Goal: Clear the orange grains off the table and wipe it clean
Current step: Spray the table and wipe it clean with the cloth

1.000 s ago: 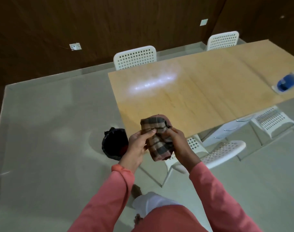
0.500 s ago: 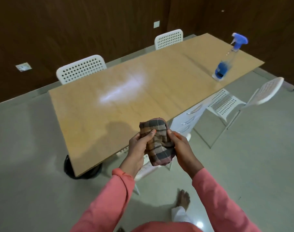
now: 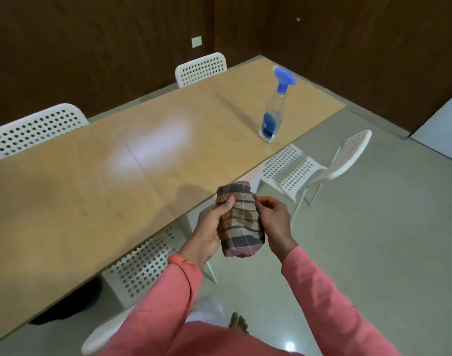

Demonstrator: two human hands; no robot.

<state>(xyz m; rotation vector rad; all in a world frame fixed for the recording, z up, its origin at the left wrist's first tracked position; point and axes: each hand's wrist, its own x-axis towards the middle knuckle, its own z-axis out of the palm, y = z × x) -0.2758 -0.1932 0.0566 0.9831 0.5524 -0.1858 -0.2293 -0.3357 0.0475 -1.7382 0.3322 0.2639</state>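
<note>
Table [image 3: 96, 191] with upright spray bottle [image 3: 272, 109], part-full of blue liquid.

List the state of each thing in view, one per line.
Checked cloth: folded, held off the table.
Left hand: grips the cloth.
Right hand: pinches the cloth.
Spray bottle: upright, part-filled with blue liquid.
Table: no orange grains visible.
Chair: pulled out from the table.

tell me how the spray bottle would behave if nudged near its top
The spray bottle looks tall and narrow-based, so it may tip rather than slide. Blue liquid sits only near the bottom, so it is probably light. It stands close to the table edge, so it could fall off.
</note>
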